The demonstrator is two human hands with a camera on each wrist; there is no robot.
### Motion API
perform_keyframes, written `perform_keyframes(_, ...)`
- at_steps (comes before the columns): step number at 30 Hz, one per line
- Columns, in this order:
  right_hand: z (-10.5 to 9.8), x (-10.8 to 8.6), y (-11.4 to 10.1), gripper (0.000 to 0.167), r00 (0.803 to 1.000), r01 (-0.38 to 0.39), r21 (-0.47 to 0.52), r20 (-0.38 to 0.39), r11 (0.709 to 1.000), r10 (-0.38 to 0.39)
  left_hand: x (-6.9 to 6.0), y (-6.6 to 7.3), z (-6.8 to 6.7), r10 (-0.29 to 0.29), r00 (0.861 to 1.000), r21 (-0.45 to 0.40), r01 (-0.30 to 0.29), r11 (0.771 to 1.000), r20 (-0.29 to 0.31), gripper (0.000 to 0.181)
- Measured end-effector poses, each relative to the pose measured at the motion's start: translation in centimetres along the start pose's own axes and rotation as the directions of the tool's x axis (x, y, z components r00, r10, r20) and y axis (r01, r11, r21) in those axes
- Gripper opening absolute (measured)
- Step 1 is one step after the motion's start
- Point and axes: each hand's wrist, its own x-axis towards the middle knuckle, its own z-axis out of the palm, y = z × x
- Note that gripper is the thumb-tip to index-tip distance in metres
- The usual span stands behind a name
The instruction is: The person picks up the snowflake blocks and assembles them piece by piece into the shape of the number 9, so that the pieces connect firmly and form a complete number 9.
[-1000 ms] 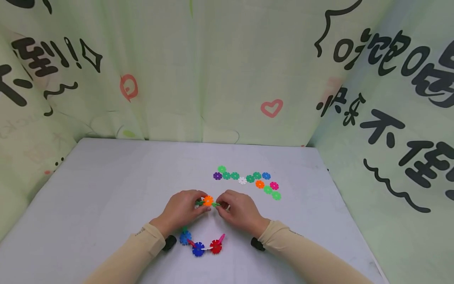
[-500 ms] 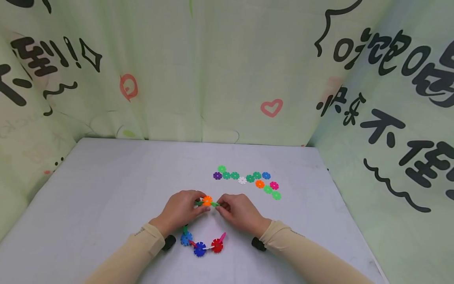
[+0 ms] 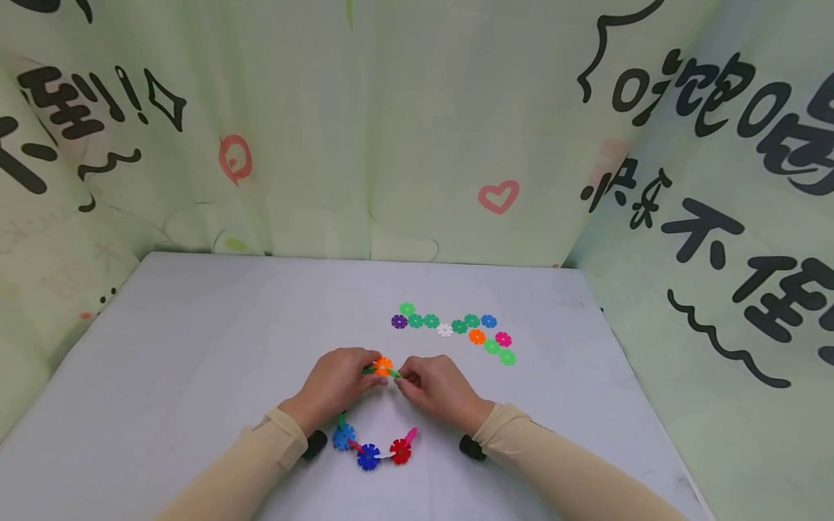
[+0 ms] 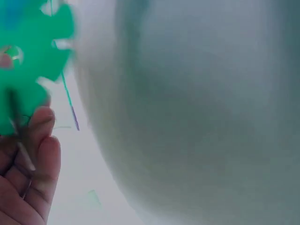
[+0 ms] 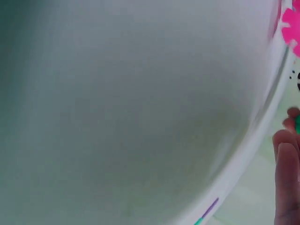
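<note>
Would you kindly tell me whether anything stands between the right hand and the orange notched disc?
Yes: a light green notched disc, seen nearly edge-on, lies between the fingertips of the right hand and the orange notched disc. Nothing else visible is between them.

Your count: two hands (left hand (image 3: 335, 380), right hand (image 3: 441, 391)), twelve loose discs (image 3: 444, 330), one table (image 3: 195, 347)
Among those loose ones you have four dark green discs (image 3: 431, 321), three light green discs (image 3: 507, 357), and one each of purple, white, blue, orange and pink. Nearer you, seven joined pieces (image 3: 368, 457) show: two red, plus one each of green, light blue, dark blue, white and pink. At your fingers you have one orange disc (image 3: 383, 366) and two green pieces (image 3: 394, 373), one either side; any behind your hands can't be counted. You also have two sleeves (image 3: 231, 463) and two black wrist gadgets (image 3: 316, 444).
</note>
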Motion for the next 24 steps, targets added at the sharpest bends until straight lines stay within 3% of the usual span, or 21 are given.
perform_keyframes(5,-0.5,0.1,0.3,0.014,0.995,-0.073,0.033,0.066,0.997,0.071,0.0,-0.2,-0.3,-0.055,0.998,-0.023,0.055,0.998,0.007,0.033)
perform_keyframes(8,-1.1,-0.1,0.9,0.021,0.98,-0.149,0.029,0.134,0.988,0.144,0.0,-0.3,-0.4,-0.086,0.996,-0.013,0.086,0.996,0.023,0.037)
perform_keyframes(12,-2.1,-0.3,2.3,0.024,0.94,-0.296,0.037,0.185,0.954,0.285,0.1,-0.4,-0.4,-0.11,0.993,-0.002,0.11,0.994,0.041,0.042)
perform_keyframes(17,-3.5,-0.4,5.1,0.026,0.88,-0.462,0.046,0.151,0.885,0.451,0.0,-0.5,-0.4,-0.11,0.993,-0.003,0.11,0.994,0.053,0.044)
perform_keyframes(22,-4.5,-0.3,7.7,0.033,0.826,-0.561,0.067,0.112,0.825,0.552,0.0,-0.4,-0.3,-0.109,0.992,-0.01,0.11,0.994,0.062,0.043)
perform_keyframes(24,-4.9,-0.1,8.3,0.036,0.818,-0.573,0.064,0.105,0.817,0.566,0.0,-0.4,-0.2,-0.104,0.992,-0.016,0.106,0.994,0.067,0.042)
